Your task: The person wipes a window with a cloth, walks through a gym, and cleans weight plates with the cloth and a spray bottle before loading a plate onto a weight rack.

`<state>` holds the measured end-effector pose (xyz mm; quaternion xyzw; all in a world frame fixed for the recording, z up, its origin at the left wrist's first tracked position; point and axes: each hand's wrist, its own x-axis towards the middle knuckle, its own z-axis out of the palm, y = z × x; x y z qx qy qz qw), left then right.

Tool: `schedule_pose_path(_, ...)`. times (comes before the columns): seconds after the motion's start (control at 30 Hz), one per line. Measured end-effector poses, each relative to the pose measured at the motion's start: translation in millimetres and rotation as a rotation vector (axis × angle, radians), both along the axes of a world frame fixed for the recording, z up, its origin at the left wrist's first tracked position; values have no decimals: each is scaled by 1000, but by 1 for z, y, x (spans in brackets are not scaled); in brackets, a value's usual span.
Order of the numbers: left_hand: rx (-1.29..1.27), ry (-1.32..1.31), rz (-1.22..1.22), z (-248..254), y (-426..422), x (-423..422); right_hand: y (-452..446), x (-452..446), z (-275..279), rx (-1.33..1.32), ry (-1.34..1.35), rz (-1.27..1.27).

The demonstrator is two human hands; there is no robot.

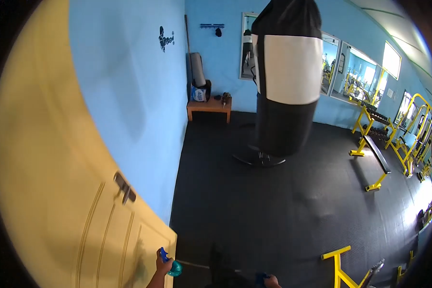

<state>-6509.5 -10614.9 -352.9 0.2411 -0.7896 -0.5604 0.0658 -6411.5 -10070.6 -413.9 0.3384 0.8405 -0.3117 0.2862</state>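
Working beside the yellow door (53, 158), clasping in the left hand (163, 264) a spray bottle (176, 269) near the door's edge, seemingly readying a spray, probably needing steady aim next, and, with hands apart, touching a blue cloth-like item (261, 279) with the right hand (272, 281), too dimly to tell any grip.

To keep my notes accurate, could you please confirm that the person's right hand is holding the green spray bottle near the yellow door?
Not quite: the head view shows that it is the left hand, not the right hand, that is holding the green spray bottle near the yellow door.
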Motion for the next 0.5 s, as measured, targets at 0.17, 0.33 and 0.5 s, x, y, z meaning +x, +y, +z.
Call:
schedule_pose_path(0.17, -36, 28, -103, -22, -37, -178, -43, -153, -26, -18, -111, -72)
schedule_pose_path(0.33, -11, 3, -102, -34, -74, -320, -84, -378, -57, -87, -43, -54)
schedule_pose_path(0.5, 131, 69, 121, -21, -73, -455, -142, -605, 37, -131, 253, 14)
